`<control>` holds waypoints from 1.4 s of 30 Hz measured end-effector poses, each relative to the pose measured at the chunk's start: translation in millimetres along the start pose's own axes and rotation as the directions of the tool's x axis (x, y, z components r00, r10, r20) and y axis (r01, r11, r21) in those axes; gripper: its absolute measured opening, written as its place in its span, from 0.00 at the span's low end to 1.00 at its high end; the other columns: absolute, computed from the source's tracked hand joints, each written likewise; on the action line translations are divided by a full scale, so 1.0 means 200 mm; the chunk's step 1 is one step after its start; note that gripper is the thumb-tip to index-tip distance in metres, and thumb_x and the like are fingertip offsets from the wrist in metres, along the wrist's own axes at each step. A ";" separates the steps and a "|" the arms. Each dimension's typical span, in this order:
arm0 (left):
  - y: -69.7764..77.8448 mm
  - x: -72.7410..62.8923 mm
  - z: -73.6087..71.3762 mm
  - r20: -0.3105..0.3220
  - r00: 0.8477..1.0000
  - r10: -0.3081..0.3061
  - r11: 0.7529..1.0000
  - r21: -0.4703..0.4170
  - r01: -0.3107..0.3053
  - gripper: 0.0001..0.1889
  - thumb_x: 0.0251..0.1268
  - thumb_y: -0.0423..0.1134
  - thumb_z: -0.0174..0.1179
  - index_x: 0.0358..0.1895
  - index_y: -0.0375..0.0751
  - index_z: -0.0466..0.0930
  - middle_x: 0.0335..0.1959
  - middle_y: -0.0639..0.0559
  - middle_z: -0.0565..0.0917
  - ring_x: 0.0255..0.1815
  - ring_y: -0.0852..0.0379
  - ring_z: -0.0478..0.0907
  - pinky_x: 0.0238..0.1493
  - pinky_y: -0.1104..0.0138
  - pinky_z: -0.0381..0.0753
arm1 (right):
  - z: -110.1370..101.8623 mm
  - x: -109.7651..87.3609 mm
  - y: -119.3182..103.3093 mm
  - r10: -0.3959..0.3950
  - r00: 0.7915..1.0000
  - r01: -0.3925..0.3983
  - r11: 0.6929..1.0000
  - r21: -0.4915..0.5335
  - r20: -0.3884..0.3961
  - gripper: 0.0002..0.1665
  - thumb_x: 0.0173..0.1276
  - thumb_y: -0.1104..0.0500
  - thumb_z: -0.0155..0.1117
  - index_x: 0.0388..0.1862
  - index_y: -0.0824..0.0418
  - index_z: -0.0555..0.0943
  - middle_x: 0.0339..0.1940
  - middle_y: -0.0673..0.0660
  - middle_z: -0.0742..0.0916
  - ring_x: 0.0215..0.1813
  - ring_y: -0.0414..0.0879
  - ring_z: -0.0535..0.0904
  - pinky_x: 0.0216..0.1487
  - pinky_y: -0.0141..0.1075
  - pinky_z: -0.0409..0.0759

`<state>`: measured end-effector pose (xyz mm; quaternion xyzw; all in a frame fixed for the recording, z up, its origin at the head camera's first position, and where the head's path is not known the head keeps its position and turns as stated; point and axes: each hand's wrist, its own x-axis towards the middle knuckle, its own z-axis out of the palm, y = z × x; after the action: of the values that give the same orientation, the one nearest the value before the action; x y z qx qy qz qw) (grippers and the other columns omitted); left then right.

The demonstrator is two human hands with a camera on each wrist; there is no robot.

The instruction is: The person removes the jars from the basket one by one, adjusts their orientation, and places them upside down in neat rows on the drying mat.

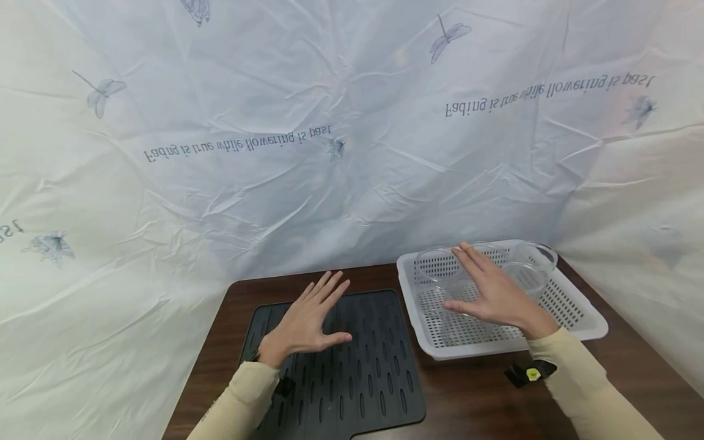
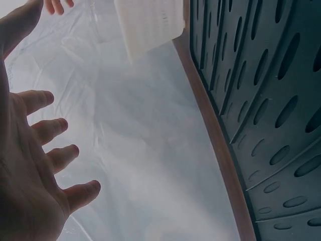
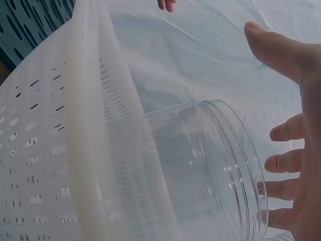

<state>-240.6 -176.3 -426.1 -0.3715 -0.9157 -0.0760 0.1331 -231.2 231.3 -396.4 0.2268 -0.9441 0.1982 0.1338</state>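
Observation:
My left hand (image 1: 302, 327) hovers over a dark drying mat (image 1: 357, 382) with rows of oblong marks, fingers spread and holding nothing. In the left wrist view its fingers are straight and apart. Over a white perforated plastic basket (image 1: 593, 327) hangs my right hand (image 1: 497, 298), palm down, thumb spread from the fingers. Several clear round containers stand in the basket, among them a clear jar (image 1: 431, 269) left of that hand. In the right wrist view, a clear jar (image 3: 195, 160) with a ridged rim is close to the fingertips; whether they touch it, I cannot tell.
Both the mat and the basket sit on a dark brown wooden table (image 1: 456, 400). Behind and beside it hangs a wrinkled white sheet (image 1: 341, 201) printed with dragonflies and upside-down lettering. The basket stands right of the mat, near the table's back.

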 end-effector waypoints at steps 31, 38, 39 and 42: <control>0.00 -0.06 0.15 0.126 0.992 -0.029 0.997 -0.073 0.038 0.53 0.57 0.70 0.58 0.80 0.58 0.39 0.81 0.54 0.41 0.81 0.50 0.39 0.75 0.42 0.52 | 0.08 -0.08 0.06 0.025 0.999 -0.028 0.998 -0.060 -0.043 0.64 0.54 0.32 0.70 0.78 0.65 0.56 0.77 0.70 0.60 0.73 0.71 0.57 0.68 0.69 0.57; 0.01 -0.06 0.16 0.141 0.989 -0.041 0.996 -0.072 0.051 0.53 0.57 0.72 0.56 0.80 0.58 0.39 0.81 0.55 0.41 0.81 0.51 0.39 0.75 0.43 0.52 | 0.07 -0.09 0.07 0.069 0.997 -0.070 0.996 -0.048 -0.029 0.62 0.55 0.32 0.70 0.77 0.64 0.56 0.76 0.70 0.60 0.74 0.71 0.56 0.70 0.68 0.53; 0.01 -0.06 0.16 0.142 0.989 -0.040 0.996 -0.078 0.052 0.53 0.57 0.72 0.56 0.80 0.58 0.39 0.81 0.55 0.41 0.81 0.51 0.39 0.75 0.43 0.52 | 0.07 -0.09 0.07 0.070 0.997 -0.071 0.997 -0.042 -0.026 0.62 0.55 0.32 0.70 0.77 0.65 0.57 0.76 0.71 0.60 0.74 0.72 0.56 0.69 0.69 0.53; 0.01 -0.06 0.16 0.139 0.990 -0.038 0.995 -0.083 0.050 0.52 0.57 0.72 0.56 0.80 0.58 0.40 0.81 0.55 0.41 0.81 0.49 0.41 0.75 0.43 0.52 | 0.07 -0.10 0.07 0.082 0.996 -0.083 0.996 -0.033 -0.020 0.62 0.56 0.32 0.69 0.77 0.66 0.57 0.76 0.71 0.60 0.73 0.74 0.56 0.68 0.71 0.54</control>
<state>-236.7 -176.5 -459.6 -0.3611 -0.9264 -0.0927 0.0521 -223.6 243.6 -420.7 0.1835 -0.9546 0.1899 0.1380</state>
